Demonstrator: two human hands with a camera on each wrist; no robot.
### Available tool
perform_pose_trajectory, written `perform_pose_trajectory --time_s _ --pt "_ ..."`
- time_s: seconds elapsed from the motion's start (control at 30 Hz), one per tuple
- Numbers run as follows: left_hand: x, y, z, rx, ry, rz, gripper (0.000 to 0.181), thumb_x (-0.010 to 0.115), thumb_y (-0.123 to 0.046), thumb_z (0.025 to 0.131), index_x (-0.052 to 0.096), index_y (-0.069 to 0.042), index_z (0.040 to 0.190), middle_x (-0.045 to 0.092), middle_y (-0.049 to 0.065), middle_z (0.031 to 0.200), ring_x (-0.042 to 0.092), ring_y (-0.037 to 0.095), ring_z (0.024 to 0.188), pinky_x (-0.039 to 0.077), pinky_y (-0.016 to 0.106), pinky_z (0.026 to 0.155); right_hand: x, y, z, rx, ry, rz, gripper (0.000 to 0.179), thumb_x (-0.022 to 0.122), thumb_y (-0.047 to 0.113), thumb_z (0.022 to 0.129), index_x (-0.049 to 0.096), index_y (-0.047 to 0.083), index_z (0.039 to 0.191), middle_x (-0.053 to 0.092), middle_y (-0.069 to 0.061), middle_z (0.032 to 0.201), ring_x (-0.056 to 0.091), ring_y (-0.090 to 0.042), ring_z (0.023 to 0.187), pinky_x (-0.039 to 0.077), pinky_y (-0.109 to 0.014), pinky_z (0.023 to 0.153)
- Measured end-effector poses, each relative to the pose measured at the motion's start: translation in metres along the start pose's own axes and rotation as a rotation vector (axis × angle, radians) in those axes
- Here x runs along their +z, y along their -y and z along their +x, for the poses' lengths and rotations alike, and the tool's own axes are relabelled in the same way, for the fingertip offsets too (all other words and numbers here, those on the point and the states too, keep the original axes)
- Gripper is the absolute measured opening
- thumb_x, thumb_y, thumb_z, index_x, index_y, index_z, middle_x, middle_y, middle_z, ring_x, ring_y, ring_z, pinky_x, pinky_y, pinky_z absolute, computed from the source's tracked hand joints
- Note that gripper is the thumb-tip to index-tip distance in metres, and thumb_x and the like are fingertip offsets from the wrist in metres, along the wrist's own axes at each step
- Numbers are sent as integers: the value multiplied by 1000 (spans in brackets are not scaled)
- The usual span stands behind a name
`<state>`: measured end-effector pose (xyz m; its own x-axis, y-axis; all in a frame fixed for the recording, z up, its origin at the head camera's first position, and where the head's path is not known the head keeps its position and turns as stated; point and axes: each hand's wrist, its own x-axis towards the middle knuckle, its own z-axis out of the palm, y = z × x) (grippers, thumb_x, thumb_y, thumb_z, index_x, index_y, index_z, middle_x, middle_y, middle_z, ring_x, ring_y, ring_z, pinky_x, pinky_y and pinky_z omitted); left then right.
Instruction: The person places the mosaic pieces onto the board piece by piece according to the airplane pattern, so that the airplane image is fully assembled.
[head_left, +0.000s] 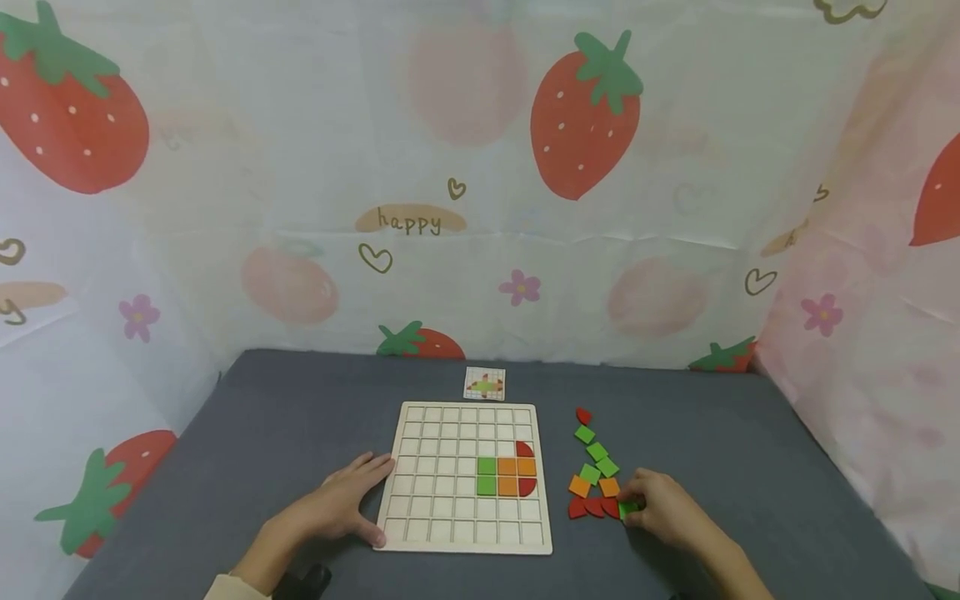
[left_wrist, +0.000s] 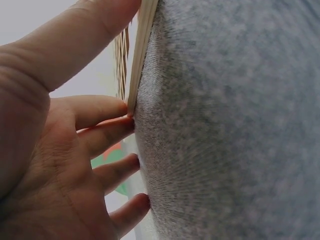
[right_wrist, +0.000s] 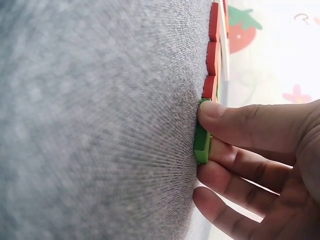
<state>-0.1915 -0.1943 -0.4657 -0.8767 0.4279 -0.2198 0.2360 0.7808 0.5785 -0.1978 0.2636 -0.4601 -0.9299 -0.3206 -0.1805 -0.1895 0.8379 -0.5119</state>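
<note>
A pale wooden grid board (head_left: 435, 507) lies on the table, with green, orange and red tiles set in its right-hand squares. My left hand (head_left: 341, 497) rests at the board's left side, thumb at the near corner and fingers spread along the edge. In the left wrist view, the board's edge (left_wrist: 141, 60) meets the thumb and index fingertip. To the right of the board, my right hand (head_left: 663, 510) pinches a green square tile (right_wrist: 201, 137) between thumb and fingers, low at the cloth. Red quarter-round tiles (head_left: 594, 507) lie in a row beside it.
Loose green tiles (head_left: 597, 452), orange tiles (head_left: 579, 486) and one red tile (head_left: 583, 415) are scattered right of the board. Behind the board lies a small pattern card (head_left: 484, 384). A grey cloth (head_left: 300, 417) covers the table, and a strawberry-print curtain (head_left: 315, 167) surrounds it.
</note>
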Motion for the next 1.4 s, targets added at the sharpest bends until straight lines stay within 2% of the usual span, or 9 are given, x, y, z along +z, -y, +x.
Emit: perform_pose_trajectory --time_s 0.2,0.47,0.63,0.77,1.13,1.3,1.4 --pt "-2 0 1 -9 -1 9 108 88 -33 61 36 0 149 32 20 157 18 48 146 19 72 108 1 2 2 29 -9 2 21 80 3 73 75 8 92 59 2 86 57 -12 79 48 -27 66" --pt "1 1 0 20 -4 -5 107 87 -34 61 36 2 148 32 22 156 18 50 145 19 74 106 2 0 -1 -24 -14 -31 19 80 4 73 75 7 91 58 3 84 52 -10 75 45 -25 63" --pt "1 1 0 33 -16 -3 106 87 -33 61 37 2 148 34 22 155 19 51 145 19 73 106 1 -2 -1 -26 -7 -25 19 80 5 74 74 7 92 58 2 85 53 -11 77 45 -25 63" --pt "1 2 -1 25 -19 -2 106 88 -34 61 37 2 148 34 21 155 19 50 145 19 72 108 0 -3 0 -13 2 -9 20 80 7 75 74 8 94 59 2 87 54 -12 78 46 -25 64" --pt "2 3 0 4 0 -15 107 87 -34 62 36 0 149 33 20 156 18 49 146 19 73 107 -5 -11 -4 -43 30 -1 19 81 11 75 73 9 93 60 2 86 56 -10 76 47 -24 63" --pt "0 1 1 14 -3 -4 106 88 -32 62 36 1 148 34 21 156 19 49 146 19 72 107 -9 -12 -8 -50 11 28 21 81 12 75 74 9 95 59 2 85 52 -7 74 45 -23 62" --pt "0 0 0 14 -10 3 106 88 -32 62 37 2 148 34 22 155 20 49 145 20 72 108 -11 -10 -8 -80 -15 27 22 81 16 76 74 8 96 58 3 83 49 -4 72 43 -23 60"
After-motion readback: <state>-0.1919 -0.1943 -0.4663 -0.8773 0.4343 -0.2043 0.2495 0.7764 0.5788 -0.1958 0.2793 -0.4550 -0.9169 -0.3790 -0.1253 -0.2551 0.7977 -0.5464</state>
